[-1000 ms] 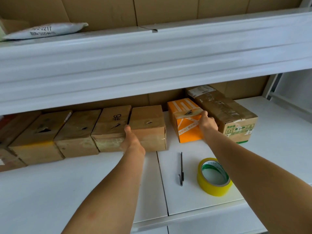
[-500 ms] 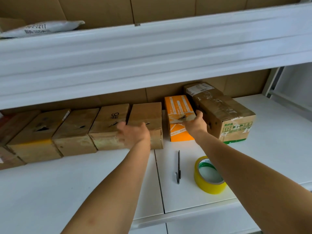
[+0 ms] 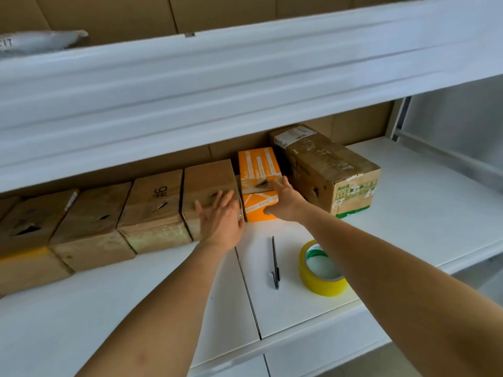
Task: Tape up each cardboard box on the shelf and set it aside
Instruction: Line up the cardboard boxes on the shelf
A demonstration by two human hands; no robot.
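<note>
your right hand (image 3: 285, 202) is resting on the front top edge of the orange box (image 3: 257, 170), fingers laid over the flap and thumb against its front face; how firmly it is gripping is hard to tell. your left hand (image 3: 221, 217) is lying flat, fingers spread, on the brown box (image 3: 208, 178) just beside it. a pen (image 3: 275, 263) and yellow tape roll (image 3: 321, 270) are sitting nearer you on the white shelf (image 3: 422, 213).

White shelf (image 3: 136, 308) carries a row of brown cardboard boxes (image 3: 152, 210) left of the hands, an orange box (image 3: 258, 170) and bigger taped box (image 3: 334, 170) beyond the hands. Black pen (image 3: 275, 263) and yellow tape roll (image 3: 321, 270) lie below the right hand (image 3: 285, 202).
</note>
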